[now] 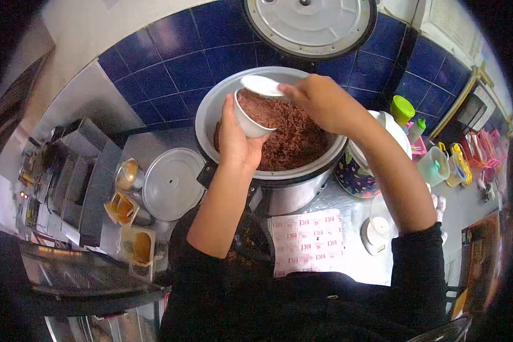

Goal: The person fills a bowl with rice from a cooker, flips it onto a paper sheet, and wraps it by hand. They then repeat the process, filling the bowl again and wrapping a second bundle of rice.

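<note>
My left hand (pixel 239 142) is wrapped round a white bowl (pixel 249 122), tilted with its mouth facing the upper right. Reddish-brown rice shows inside it. In my right hand (pixel 319 102) is a white rice paddle (pixel 260 86), its flat blade just over the bowl's upper rim. Both hands are above a large rice cooker (pixel 208 108), whose pot holds a mass of dark reddish-brown rice (pixel 293 137). The round cooker lid (pixel 313 31) stands raised behind the pot.
A round metal lid (pixel 174 185) and several food containers (pixel 138 246) are at the left. Paper printed with "RICE" (pixel 308 242) lies in front of the cooker. To the right are a patterned pot (pixel 356 178), a green-lidded cup (pixel 402 108) and a small round white-topped device (pixel 376 232).
</note>
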The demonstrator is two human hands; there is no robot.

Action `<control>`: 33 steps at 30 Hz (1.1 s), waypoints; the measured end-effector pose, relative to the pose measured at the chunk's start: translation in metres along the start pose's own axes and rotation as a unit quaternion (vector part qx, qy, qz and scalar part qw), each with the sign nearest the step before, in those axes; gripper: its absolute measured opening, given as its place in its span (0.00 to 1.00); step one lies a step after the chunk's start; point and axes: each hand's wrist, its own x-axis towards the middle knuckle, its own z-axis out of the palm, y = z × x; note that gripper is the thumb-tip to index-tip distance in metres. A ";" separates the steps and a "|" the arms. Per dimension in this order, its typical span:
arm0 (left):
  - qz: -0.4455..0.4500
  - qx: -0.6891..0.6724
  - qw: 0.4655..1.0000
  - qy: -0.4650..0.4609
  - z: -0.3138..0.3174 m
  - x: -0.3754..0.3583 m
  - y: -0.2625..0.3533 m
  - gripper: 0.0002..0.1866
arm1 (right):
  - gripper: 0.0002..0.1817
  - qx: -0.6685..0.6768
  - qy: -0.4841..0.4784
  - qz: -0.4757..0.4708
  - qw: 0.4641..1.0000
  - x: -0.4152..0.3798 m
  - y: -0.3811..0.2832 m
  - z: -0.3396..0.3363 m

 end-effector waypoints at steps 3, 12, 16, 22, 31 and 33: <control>-0.012 0.003 1.000 -0.018 0.000 -0.004 -0.001 0.30 | 0.26 0.009 0.007 -0.070 0.997 0.000 0.000 0.017; -0.001 -0.068 0.998 -0.009 -0.007 0.010 0.003 0.27 | 0.26 0.093 -0.014 -0.041 0.995 -0.010 0.015 0.004; -0.017 -0.092 0.995 0.023 -0.007 0.006 -0.002 0.26 | 0.27 0.069 -0.015 -0.068 0.995 -0.016 0.016 0.023; -0.012 -0.089 0.996 -0.007 -0.005 0.005 0.000 0.25 | 0.32 0.136 -0.059 0.057 0.987 0.017 0.040 0.021; 0.049 -0.071 0.996 0.033 -0.002 0.002 -0.003 0.28 | 0.26 0.052 0.018 0.009 0.998 0.009 0.032 0.006; 0.112 -0.074 0.988 0.077 -0.008 0.005 0.000 0.28 | 0.23 0.053 0.050 0.015 0.997 0.009 0.042 0.010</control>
